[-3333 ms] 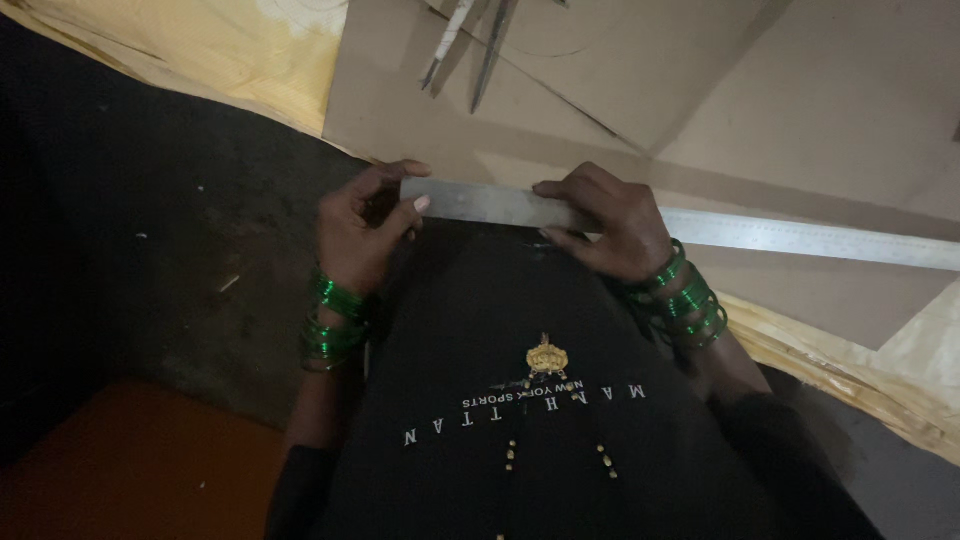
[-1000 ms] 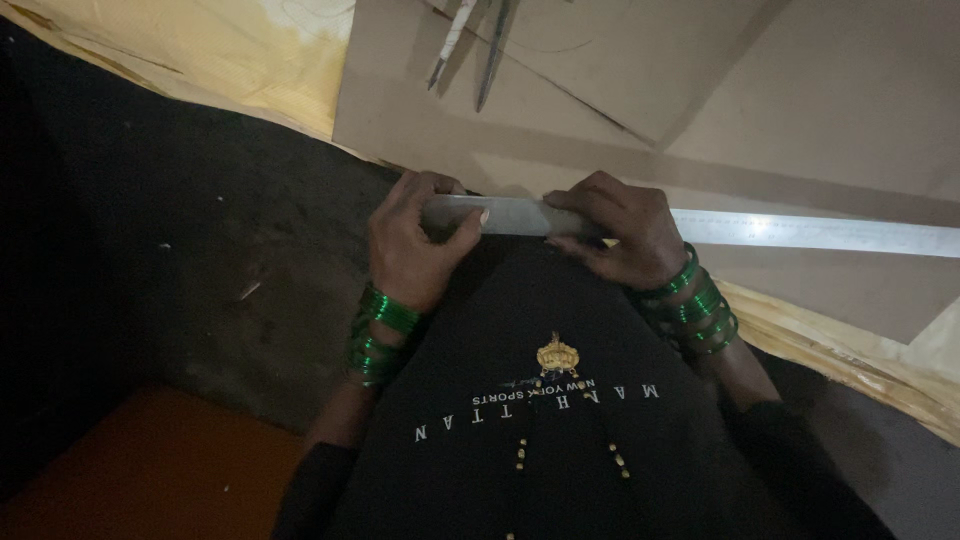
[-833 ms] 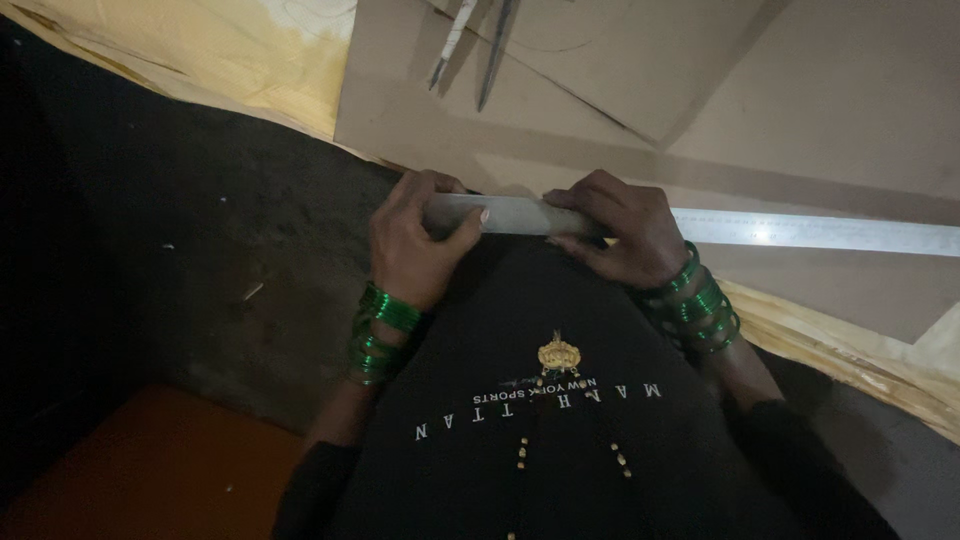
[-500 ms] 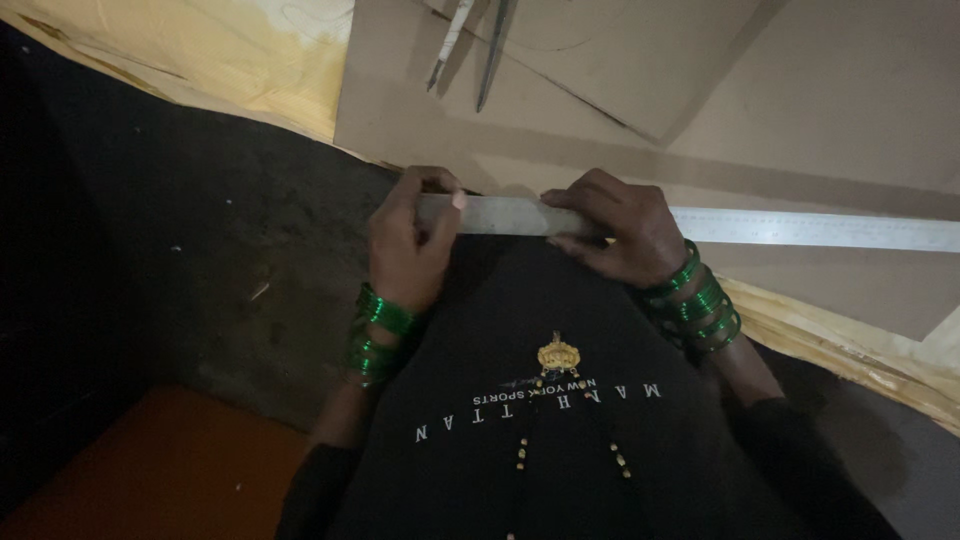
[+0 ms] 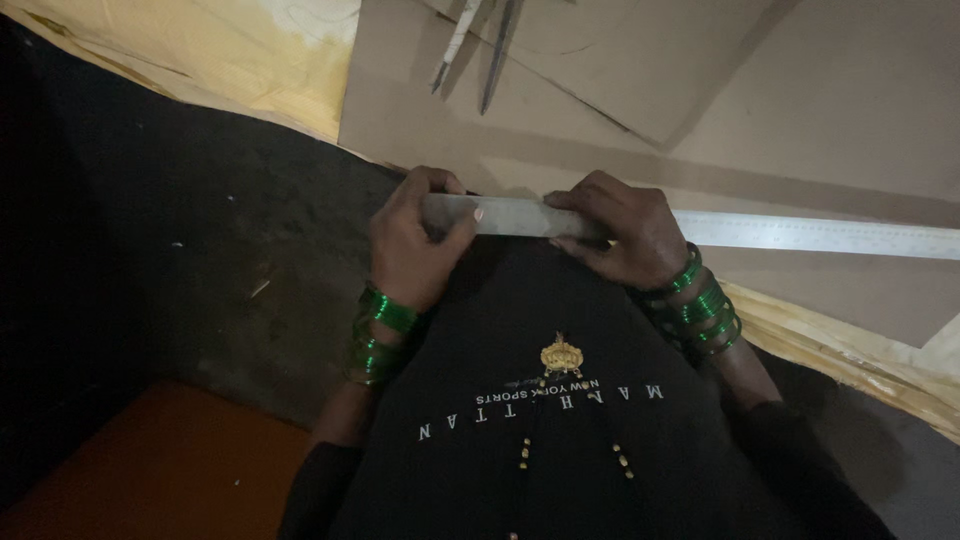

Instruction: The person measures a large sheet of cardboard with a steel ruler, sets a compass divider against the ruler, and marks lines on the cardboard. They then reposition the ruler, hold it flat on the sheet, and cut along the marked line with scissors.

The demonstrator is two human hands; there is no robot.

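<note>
A long steel ruler (image 5: 800,234) lies across a brown cardboard sheet (image 5: 850,110) and runs off to the right. My left hand (image 5: 410,245) grips the ruler's left end, thumb on top. My right hand (image 5: 620,232) presses down on the ruler just right of the left hand. Green bangles circle both wrists. My black garment (image 5: 540,400) with a small gold emblem fills the lower middle, right under the hands.
A pair of scissors or metal tools (image 5: 478,50) lies on the cardboard at the top. Yellowish paper (image 5: 200,50) spreads at the upper left and along the right edge. Dark floor (image 5: 200,250) is at left, with an orange surface (image 5: 150,470) at the bottom left.
My left hand has shifted slightly right along the ruler and closed more firmly over its end. The right hand and the ruler have stayed nearly in place.
</note>
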